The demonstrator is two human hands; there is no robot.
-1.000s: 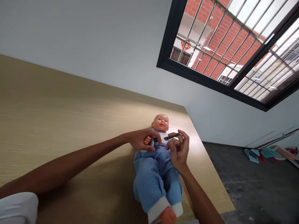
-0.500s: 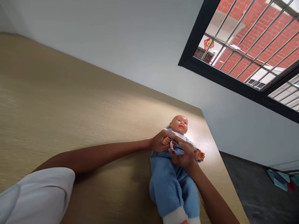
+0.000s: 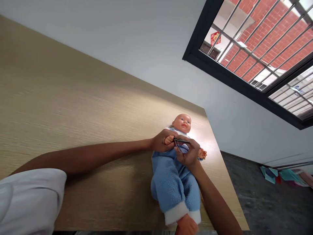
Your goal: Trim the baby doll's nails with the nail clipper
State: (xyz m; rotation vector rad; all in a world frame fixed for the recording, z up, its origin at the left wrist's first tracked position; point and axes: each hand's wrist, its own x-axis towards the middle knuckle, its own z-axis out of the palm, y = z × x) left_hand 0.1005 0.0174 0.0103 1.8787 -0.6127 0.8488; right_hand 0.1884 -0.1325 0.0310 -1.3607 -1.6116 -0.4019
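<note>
A baby doll [image 3: 175, 182] in blue fleece clothes lies on its back on a wooden table [image 3: 73, 107], head toward the wall. My left hand [image 3: 160, 142] is closed round the doll's small right hand [image 3: 169, 140]. My right hand [image 3: 187, 155] rests over the doll's chest and pinches a small dark metal tool, like a nail clipper [image 3: 180, 142], its tip right next to the doll's held hand. The doll's other hand [image 3: 202, 153] sticks out to the right of my right wrist.
The table's right edge drops to a dark grey floor [image 3: 269, 205]. Coloured papers or folders [image 3: 274, 174] lie on the floor by the wall. A barred window [image 3: 256, 45] is above right. My white sleeve [image 3: 26, 199] fills the lower left corner.
The tool in my right hand has swung from pointing down to lying level, at the doll's held hand. My left hand keeps its hold. The view shifted slightly.
</note>
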